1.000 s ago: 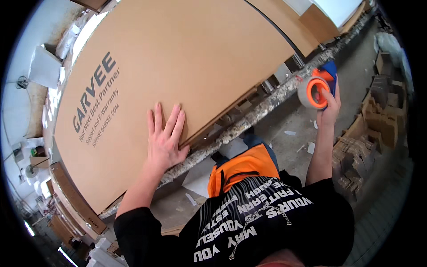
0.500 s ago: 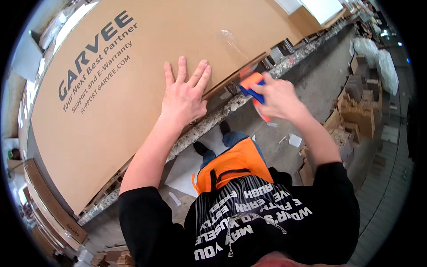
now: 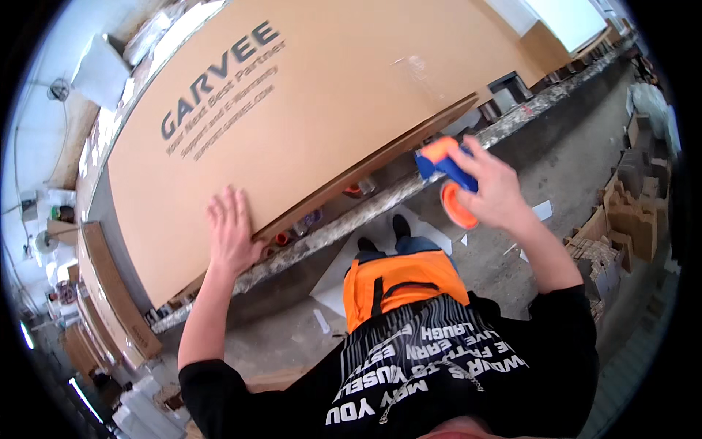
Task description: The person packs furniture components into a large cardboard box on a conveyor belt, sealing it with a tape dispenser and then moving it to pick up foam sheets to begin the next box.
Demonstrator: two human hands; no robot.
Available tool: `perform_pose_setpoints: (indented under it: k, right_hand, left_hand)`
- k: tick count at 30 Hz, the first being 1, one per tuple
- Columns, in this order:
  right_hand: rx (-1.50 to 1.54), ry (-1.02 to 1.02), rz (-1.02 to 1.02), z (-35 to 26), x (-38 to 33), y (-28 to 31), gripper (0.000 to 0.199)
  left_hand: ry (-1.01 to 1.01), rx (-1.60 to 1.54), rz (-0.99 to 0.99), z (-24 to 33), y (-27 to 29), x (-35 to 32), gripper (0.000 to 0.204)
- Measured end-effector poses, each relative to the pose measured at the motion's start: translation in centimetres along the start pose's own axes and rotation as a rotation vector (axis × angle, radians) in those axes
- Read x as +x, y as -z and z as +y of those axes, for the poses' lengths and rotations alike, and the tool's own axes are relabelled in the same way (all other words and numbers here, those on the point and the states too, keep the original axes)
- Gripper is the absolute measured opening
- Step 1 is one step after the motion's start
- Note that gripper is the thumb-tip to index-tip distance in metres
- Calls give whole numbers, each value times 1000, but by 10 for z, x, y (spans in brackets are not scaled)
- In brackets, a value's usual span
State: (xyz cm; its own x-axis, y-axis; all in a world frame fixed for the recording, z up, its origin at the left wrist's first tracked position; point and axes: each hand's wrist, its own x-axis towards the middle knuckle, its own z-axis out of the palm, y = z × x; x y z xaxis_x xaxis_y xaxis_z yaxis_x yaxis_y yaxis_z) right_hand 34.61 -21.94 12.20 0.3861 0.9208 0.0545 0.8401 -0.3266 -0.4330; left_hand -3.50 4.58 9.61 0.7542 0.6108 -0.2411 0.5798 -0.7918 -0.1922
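A large brown cardboard box (image 3: 322,132) with dark print on its top lies flat before me. My left hand (image 3: 232,238) rests on its near edge, fingers stretched over the top and thumb down by the side. My right hand (image 3: 493,186) is closed around a blue and orange tape dispenser (image 3: 461,174), held off the near side of the box toward its right end. An orange ring shows on the dispenser's lower part. A strip of clear tape (image 3: 417,69) lies on the box top near the right end.
The box lies on a long bench or conveyor with a worn, speckled edge (image 3: 512,126). White panels (image 3: 563,29) stand beyond its right end. Cut cardboard (image 3: 632,212) is piled at the right. Long flat cartons (image 3: 117,293) lean at the left. Paper scraps (image 3: 541,211) litter the concrete floor.
My left hand has slid left along the box's near edge. My right hand has drawn the tape dispenser away from the box's side. The view has shifted.
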Motion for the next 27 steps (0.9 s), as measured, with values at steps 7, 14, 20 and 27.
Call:
perform_pose_setpoints:
  k: [7,14,20,27]
  right_hand:
    - [-32,174,-233,-231,176,25,37]
    - [-85,78,-503,-246,85,-52,48]
    - [-451,-93,-372,-250,59,-104,25]
    - [-309,169,-501,-251,14,-148,38]
  left_hand:
    - [-117,7,9,-7,5,10,107]
    - [-160,29,124,-22,-15,-1,95]
    - [-194,17,144,-4,7,18,91]
    - [-161,-509,52,-84,2,-22,89]
